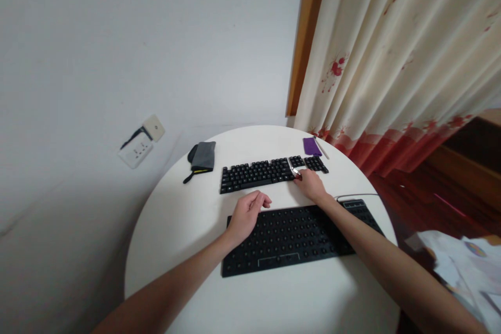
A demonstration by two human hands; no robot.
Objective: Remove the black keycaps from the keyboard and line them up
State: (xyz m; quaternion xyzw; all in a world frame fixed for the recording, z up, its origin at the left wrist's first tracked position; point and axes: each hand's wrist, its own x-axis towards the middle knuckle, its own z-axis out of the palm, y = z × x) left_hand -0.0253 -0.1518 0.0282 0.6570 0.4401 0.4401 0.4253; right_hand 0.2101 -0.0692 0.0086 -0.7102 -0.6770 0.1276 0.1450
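A black keyboard base [282, 237], stripped of its keycaps, lies on the round white table [176, 250]. Behind it the black keycaps [256, 175] are laid out in keyboard order. My left hand [248, 211] is over the base's upper left edge, fingers curled in, with nothing visible in them. My right hand [311, 185] is closed on a small silver tool [296, 171], whose exact kind I cannot make out. Its tip is at the right end of the main keycap block. My right forearm crosses over the base and hides part of it.
A grey pouch [204, 155] with a dark strap lies at the back left. At the back right are a purple cloth [312, 146] and a thin pale stick [322, 148]. A cable [356, 195] runs from the base. Wall and curtain [352, 62] border the table behind.
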